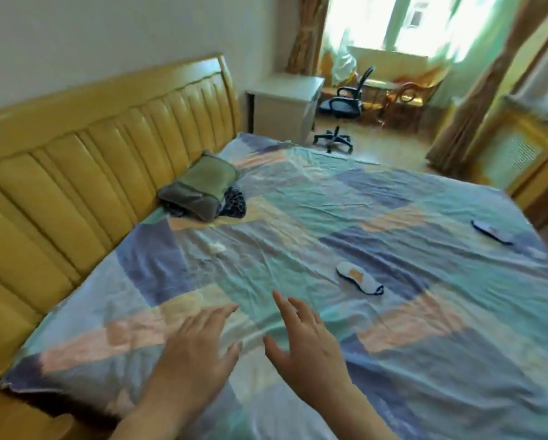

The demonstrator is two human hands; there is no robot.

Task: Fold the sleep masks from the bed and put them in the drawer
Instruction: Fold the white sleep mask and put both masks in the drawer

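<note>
Two sleep masks lie flat on the patchwork bed sheet (298, 198). The nearer sleep mask (358, 277) is white with an orange patch and a dark edge, a short way beyond my right hand. The farther sleep mask (491, 231) is dark blue with a pale face, near the bed's right side. My left hand (196, 347) and my right hand (304, 341) hover side by side over the sheet near its front, both empty with fingers spread. No drawer shows as open in view.
A yellow padded headboard (85, 154) runs along the left. A green pillow (202, 185) rests on dark cloth against it. Beyond the bed stand a white bedside cabinet (282, 103), a toppled office chair (345, 103), brown curtains and a radiator cover (517, 154).
</note>
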